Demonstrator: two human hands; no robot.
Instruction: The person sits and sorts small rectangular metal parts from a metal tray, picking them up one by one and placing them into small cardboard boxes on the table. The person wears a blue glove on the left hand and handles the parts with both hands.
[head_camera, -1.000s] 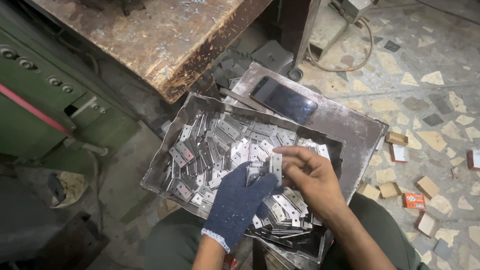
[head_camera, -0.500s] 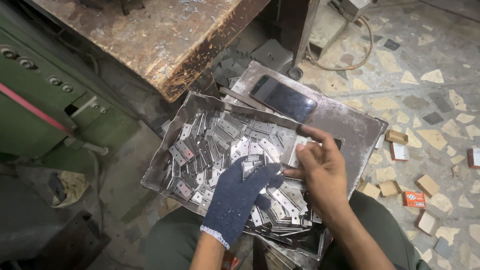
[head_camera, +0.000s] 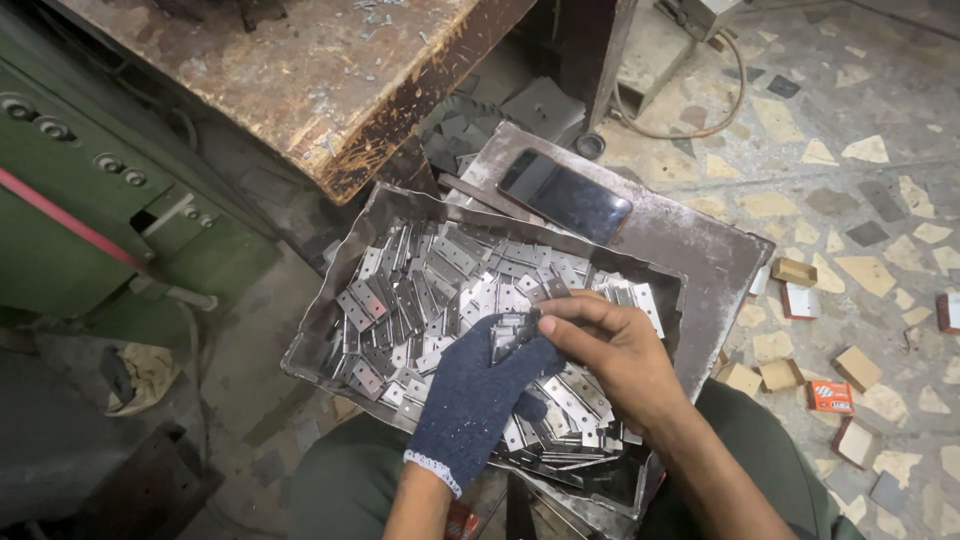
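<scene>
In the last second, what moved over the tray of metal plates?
The bare right hand swung right over the tray, then came back to the gloved left hand, pinching the small stack of plates held there. The left hand, the tray and the phone stayed put.

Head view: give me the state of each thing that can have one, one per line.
Metal tray: tilted across the lap, heaped with flat metal plates.
Metal plates: loose, overlapping, unsorted.
Small stack of plates: gripped in the gloved left hand.
Right hand: bare, fingers pinching the top of that stack.
Phone: screen dark, lying flat on the grey metal sheet.
Small boxes: scattered on the floor.
</scene>
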